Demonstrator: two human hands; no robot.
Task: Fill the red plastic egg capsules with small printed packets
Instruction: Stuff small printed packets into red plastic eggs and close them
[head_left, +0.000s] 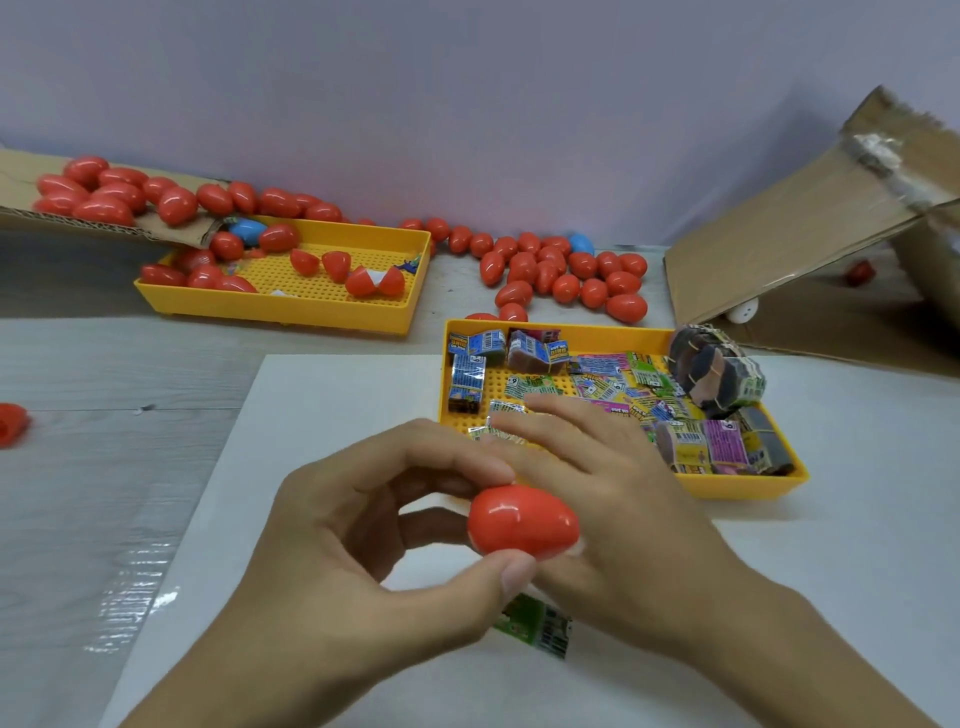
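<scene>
Far past the hands, up and to the left: a flat cardboard sheet (78, 208) heaped with shut red eggs (104, 195); lots done there, by the look of it, though no seeing inside them; far off to the right, a big tipped cardboard box (810, 249).

Ahead of the left hand, well apart: a yellow tray (332, 306) with a few red eggs and loose open halves (358, 275); still waiting to be filled, most likely.

Beyond the right hand, past the near tray: another pile of shut eggs (566, 275) on the table, with a blue one (581, 242) mixed in.

Just ahead of the right hand: a second yellow tray (737, 483) full of small printed packets (602, 387), plus a banded bundle (717, 371); plenty left to pack.

Close in: left hand (337, 545) curled, thumb and fingertip pinching a red egg capsule (522, 522); looks shut, so probably just filled.

Right hand (597, 467) behind the egg, fingers stretched out flat toward the near tray, holding nothing clear.

Under the left thumb, on the white sheet (311, 395): one green packet (540, 626) lying loose; next one to go in, maybe.
</scene>
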